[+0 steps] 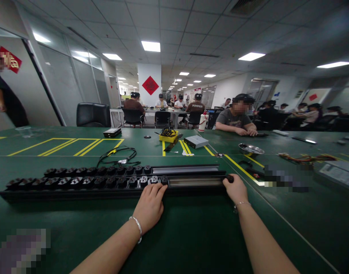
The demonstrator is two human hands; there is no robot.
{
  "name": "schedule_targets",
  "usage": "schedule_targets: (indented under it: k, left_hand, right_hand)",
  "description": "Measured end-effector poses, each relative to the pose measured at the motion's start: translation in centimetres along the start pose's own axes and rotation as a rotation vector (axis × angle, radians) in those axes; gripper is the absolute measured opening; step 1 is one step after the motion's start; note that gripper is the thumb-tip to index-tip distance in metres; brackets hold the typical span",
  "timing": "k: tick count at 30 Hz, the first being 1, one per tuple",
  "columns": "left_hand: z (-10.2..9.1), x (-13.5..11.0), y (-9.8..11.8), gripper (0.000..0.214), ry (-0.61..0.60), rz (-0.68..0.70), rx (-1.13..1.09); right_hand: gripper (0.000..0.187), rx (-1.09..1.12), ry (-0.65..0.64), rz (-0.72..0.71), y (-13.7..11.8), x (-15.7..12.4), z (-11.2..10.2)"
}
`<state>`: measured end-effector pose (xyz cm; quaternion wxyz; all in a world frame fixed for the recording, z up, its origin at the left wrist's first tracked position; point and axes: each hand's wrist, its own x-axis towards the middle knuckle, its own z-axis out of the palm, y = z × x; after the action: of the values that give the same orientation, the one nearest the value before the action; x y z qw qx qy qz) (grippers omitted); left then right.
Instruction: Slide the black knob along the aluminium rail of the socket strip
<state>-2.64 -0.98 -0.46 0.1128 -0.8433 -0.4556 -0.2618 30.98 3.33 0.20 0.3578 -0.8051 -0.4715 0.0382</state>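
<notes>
A long black track rail (197, 182) lies across the green table in front of me, its left part filled with a row of several black socket modules (100, 182), a few with lighter faces. My left hand (150, 205) is closed over the front edge of this rail, fingertips at the last modules of the row. At the rail's right end, my right hand (237, 188) pinches a small dark module (229, 177); its underside is hidden by the fingers. Just behind lies a second black rail (185, 169) with a similar row of modules.
Behind the rails are a coiled black cable (123, 156), a yellow tray (167, 137) of cables, a grey drive box (196, 141) and a metal bowl (251, 148). A power supply (338, 173) stands at the right. Across the table sits a person (237, 120).
</notes>
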Motion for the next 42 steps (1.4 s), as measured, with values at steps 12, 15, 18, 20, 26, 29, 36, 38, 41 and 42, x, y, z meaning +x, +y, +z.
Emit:
schedule_targets:
  k: [12, 15, 18, 20, 26, 29, 36, 38, 41, 42]
  left_hand:
    - [0.1, -0.1, 0.0, 0.052, -0.006, -0.002, 0.000]
    - [0.0, -0.1, 0.0, 0.052, -0.006, 0.000, 0.002]
    - [-0.1, -0.1, 0.0, 0.051, -0.011, 0.000, 0.007]
    - [0.0, -0.1, 0.0, 0.051, -0.009, 0.000, 0.008]
    - [0.1, -0.1, -0.1, 0.053, -0.004, -0.001, -0.007]
    - [0.1, -0.1, 0.0, 0.052, -0.009, -0.003, -0.010]
    - [0.0, -0.1, -0.1, 0.051, -0.010, 0.000, -0.001]
    - [0.1, -0.1, -0.1, 0.051, -0.011, -0.003, 0.004]
    - [0.1, -0.1, -0.1, 0.052, -0.016, -0.010, 0.007]
    - [0.2, -0.1, 0.0, 0.052, -0.019, -0.012, 0.006]
  right_hand:
    - [0.041, -0.022, 0.011, 0.004, 0.0, 0.2, 0.2]
    - [0.041, -0.031, 0.019, -0.002, 0.1, 0.3, 0.3]
    - [0.040, -0.034, 0.025, -0.007, 0.1, 0.3, 0.3]
    - [0.039, -0.036, 0.024, -0.007, 0.0, 0.3, 0.3]
    - [0.038, -0.039, 0.073, -0.035, 0.3, 0.3, 0.5]
    - [0.038, -0.022, 0.109, -0.066, 0.5, 0.4, 0.7]
    - [0.035, 0.025, 0.146, -0.066, 0.6, 0.3, 1.0]
    - [0.034, 0.032, 0.143, -0.065, 0.6, 0.2, 1.0]
    - [0.034, 0.042, 0.154, -0.071, 0.6, 0.2, 1.0]
    - [0.034, 0.046, 0.157, -0.073, 0.6, 0.2, 1.0]
